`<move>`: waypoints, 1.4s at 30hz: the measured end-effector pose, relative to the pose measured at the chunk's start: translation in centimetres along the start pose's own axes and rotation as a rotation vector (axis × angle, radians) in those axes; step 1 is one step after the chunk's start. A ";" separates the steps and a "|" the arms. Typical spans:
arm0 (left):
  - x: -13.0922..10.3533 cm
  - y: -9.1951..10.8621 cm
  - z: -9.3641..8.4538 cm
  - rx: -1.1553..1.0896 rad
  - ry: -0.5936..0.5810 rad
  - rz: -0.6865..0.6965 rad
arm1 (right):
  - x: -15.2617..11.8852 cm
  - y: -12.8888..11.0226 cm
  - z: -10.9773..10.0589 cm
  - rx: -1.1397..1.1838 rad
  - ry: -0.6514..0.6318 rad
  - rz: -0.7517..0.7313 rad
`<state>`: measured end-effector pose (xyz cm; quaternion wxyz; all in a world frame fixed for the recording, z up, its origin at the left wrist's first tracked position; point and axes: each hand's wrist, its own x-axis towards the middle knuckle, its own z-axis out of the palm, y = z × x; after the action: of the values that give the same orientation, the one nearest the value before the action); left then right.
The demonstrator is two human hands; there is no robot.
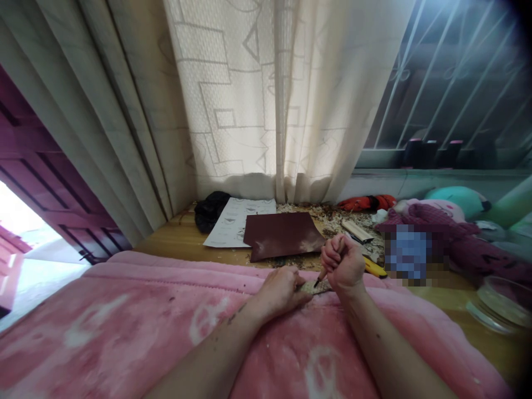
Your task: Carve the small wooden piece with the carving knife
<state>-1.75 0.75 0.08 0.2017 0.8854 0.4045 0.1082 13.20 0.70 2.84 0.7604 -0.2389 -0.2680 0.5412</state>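
Note:
My left hand (pixel 283 287) rests on the pink blanket, its fingers closed on the near end of a small pale, speckled piece (pixel 310 287) that looks like wood. My right hand (pixel 344 262) makes a fist around a slim carving tool (pixel 321 275) with a wooden handle. Its dark tip points down and meets the top of the pale piece, or stops very close to it. Both hands are side by side at the blanket's far edge. The fingers cover much of the piece and of the handle.
Beyond the blanket (pixel 137 327), a wooden table (pixel 166 244) bears a brown sheet (pixel 285 234), printed paper (pixel 226 224), a black bag (pixel 210 210) and scattered shavings (pixel 328 219). Right of my hands lie a yellow cutter (pixel 375 268), a pale block (pixel 356 230) and a clear round container (pixel 505 302).

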 end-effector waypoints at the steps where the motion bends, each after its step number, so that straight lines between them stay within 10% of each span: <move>1: 0.0 0.0 0.0 0.003 -0.001 -0.002 | 0.0 0.0 0.0 -0.003 -0.002 -0.001; 22: 0.1 0.4 -0.2 0.112 -0.023 0.018 | -0.1 0.5 0.5 -0.036 -0.038 0.079; 33: -0.1 1.1 -0.3 0.256 -0.030 0.071 | 0.1 1.3 0.8 -0.074 -0.299 0.219; 42: 0.2 1.6 -0.4 0.264 -0.065 0.038 | 0.4 1.5 0.8 -0.087 -0.141 0.161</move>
<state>-0.72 0.08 1.14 0.0944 0.9147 0.3918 0.0289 11.72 1.64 2.48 0.6829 -0.2536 -0.3239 0.6037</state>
